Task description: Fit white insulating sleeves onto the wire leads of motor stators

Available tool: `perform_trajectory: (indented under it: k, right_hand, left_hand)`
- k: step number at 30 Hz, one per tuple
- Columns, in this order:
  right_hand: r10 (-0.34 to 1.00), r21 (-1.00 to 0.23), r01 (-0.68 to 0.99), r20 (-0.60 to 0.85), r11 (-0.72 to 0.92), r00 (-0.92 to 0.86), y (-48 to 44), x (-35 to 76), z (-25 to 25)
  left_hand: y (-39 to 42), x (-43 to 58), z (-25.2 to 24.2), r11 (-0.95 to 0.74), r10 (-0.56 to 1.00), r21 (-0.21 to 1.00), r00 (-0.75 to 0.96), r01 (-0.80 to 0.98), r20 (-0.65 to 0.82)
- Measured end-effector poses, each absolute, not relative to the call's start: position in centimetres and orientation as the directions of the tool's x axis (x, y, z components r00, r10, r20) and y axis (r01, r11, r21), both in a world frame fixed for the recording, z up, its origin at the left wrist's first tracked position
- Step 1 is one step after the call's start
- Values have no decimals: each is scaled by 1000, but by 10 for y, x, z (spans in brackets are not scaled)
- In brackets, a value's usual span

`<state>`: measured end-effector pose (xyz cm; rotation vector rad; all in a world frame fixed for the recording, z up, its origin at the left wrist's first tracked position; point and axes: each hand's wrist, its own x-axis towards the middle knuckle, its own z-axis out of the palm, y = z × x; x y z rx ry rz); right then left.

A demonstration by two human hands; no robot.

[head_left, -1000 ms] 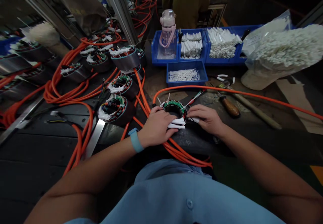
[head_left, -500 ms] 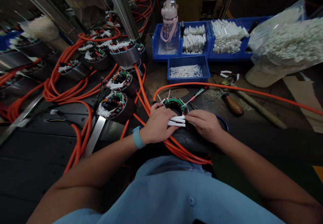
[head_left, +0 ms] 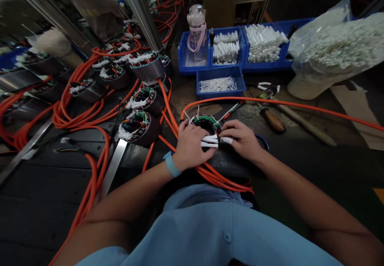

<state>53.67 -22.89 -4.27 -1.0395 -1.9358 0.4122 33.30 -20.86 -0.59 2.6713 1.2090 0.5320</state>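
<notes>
A motor stator [head_left: 206, 119] with green-and-black windings sits at the bench's front, white ties sticking up from its rim. My left hand [head_left: 190, 146] lies over its near left side, thumb and fingers closed round several white insulating sleeves [head_left: 210, 141] that point right. Opposite it, my right hand [head_left: 241, 139] pinches by the stator's right edge, with another white sleeve [head_left: 226, 140] under its fingers. What runs inside the sleeves is hidden. An orange cable [head_left: 222, 99] arches behind the stator, and more orange cable passes under my left hand.
Blue bins [head_left: 247, 58] at the back hold white tubes and a pink bottle [head_left: 197, 38]. A small blue tray [head_left: 220, 92] contains thin white ties. Rightward lie a wooden-handled screwdriver [head_left: 273, 121], a long stick [head_left: 309, 128] and a bulging bag [head_left: 339, 54]. Finished-looking stators [head_left: 138, 127] and cable coils crowd the left.
My right hand has shifted slightly up and left, and a white sleeve now shows beneath its fingers. My left hand still holds its bundle. The whole view has shifted a little.
</notes>
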Motion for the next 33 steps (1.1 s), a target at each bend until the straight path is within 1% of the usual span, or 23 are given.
perform_trajectory:
  k: [2,4,6,10,14,17,19,21,22,24,27,29,30,32,33]
  right_hand:
    - [794,-653,454,525,606,-306,-224,539,-39]
    - [768,-655,406,492,637,-410,-218,543,-35]
    - [748,-658,380,466,650,-472,-214,548,-30]
    - [763,-700,344,457,626,-457,-210,558,-29]
    - [755,-709,315,467,631,-461,-207,556,-34]
    - [778,-749,278,472,602,-414,-200,549,-35]
    - [818,-791,274,434,547,-378,-194,547,-32]
    - [834,-802,305,382,513,-398,-187,548,-27]
    - [822,-781,336,366,526,-436,-184,549,-23]
    - [764,-668,430,344,607,-545,-179,551,-12]
    - [668,-369,566,269,737,-694,-173,550,6]
    - [616,-179,590,196,787,-763,-171,546,18]
    - [593,-105,584,166,805,-788,-170,544,23]
    - [553,-2,558,131,830,-823,-169,543,29]
    - [541,25,548,124,836,-832,-169,543,31]
  left_hand:
    - [-207,328,-2,-691,720,312,663,653,206]
    - [-205,325,1,-707,695,336,699,623,165]
    - [-203,323,3,-704,692,353,708,616,143]
    - [-202,324,3,-690,700,373,704,620,125]
    - [-201,324,1,-677,708,398,695,619,125]
    - [-200,323,0,-671,711,413,693,617,120]
    - [-200,322,0,-667,714,422,688,614,126]
    - [-201,322,-2,-660,723,431,676,615,142]
    - [-201,321,-2,-655,729,436,668,616,151]
    - [-202,321,-4,-645,741,451,650,618,170]
    - [-203,321,-7,-639,748,474,633,606,199]
    - [-203,321,-8,-639,749,483,626,598,216]
    - [-203,321,-8,-639,750,485,625,597,218]
    - [-202,321,-8,-636,753,486,622,600,216]
    - [-202,321,-8,-633,754,486,621,603,212]
